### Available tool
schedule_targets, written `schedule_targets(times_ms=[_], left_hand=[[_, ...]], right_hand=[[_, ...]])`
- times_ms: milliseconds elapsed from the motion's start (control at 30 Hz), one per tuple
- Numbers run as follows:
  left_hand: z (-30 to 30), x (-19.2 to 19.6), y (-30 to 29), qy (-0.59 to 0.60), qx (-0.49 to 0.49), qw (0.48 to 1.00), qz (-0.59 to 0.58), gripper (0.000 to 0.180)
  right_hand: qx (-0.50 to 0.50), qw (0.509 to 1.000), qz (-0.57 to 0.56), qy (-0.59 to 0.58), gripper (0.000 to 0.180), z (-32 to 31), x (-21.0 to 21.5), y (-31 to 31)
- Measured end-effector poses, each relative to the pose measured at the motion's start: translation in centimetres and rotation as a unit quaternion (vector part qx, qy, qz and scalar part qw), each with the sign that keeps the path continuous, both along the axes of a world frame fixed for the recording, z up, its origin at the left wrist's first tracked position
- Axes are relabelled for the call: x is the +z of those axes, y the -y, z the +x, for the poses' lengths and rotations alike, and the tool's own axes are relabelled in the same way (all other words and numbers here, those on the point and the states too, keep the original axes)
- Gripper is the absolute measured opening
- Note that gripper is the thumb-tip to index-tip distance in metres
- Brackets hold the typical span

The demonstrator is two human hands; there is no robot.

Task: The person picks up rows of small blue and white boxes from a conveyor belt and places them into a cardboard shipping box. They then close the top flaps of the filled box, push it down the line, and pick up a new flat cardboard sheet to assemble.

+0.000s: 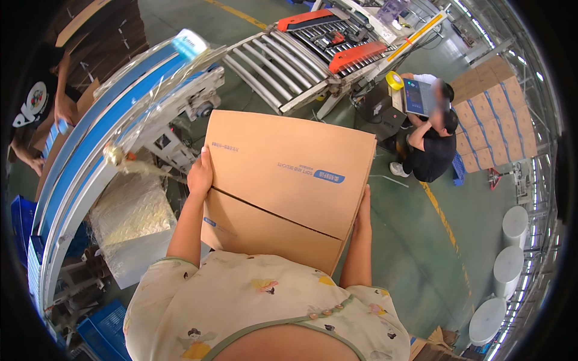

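Across the front of my body I hold a flattened brown cardboard carton point(283, 159), tilted, with a dark slit between its flaps and blue print on it. Whether it is one sheet or a stack, I cannot tell. My left hand point(200, 173) grips its left edge, thumb on the front face and fingers mostly behind. On the opposite edge, my right hand point(363, 209) clasps the carton from the side, its fingers largely hidden. The lower edge of the carton rests near my shirt.
A curved blue conveyor point(90, 141) runs along the left, where a co-worker point(45, 99) handles a box. Ahead stand a roller conveyor point(271, 66) and a taping machine point(337, 45). Two people, one crouching point(430, 147), are near stacked cartons point(497, 126). White rolls point(509, 265) stand right.
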State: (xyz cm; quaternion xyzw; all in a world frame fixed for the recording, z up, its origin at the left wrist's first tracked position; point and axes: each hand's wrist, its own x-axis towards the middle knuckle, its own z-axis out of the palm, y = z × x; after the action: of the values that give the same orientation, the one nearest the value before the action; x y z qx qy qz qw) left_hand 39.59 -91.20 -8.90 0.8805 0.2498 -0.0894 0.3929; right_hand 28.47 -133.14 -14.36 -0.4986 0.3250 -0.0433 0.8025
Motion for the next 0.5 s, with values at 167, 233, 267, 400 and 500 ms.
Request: schedule_targets(times_ms=[167,233,267,400,500], left_hand=[[10.0,-1.7,5.8,-0.001,-0.01,1.0,0.007,0.072],[15.0,-3.2,7.8,-0.011,-0.01,1.0,0.002,0.071],[17.9,-4.3,8.9,-0.016,-0.009,1.0,0.004,0.071],[30.1,-6.1,11.5,-0.023,-0.027,0.999,-0.007,0.072],[36.3,-4.8,12.4,-0.034,0.016,0.999,0.016,0.069]], right_hand=[[0.008,0.997,-0.072,-0.026,0.06,10.7,1.3,3.5],[0.021,0.997,-0.072,-0.012,0.061,16.1,0.3,5.8],[0.026,0.998,-0.061,0.003,0.062,18.7,-0.7,7.5],[0.07,0.996,-0.052,-0.018,0.063,31.7,-3.7,12.9],[0.103,0.993,0.008,-0.061,0.067,39.6,-3.8,13.2]])
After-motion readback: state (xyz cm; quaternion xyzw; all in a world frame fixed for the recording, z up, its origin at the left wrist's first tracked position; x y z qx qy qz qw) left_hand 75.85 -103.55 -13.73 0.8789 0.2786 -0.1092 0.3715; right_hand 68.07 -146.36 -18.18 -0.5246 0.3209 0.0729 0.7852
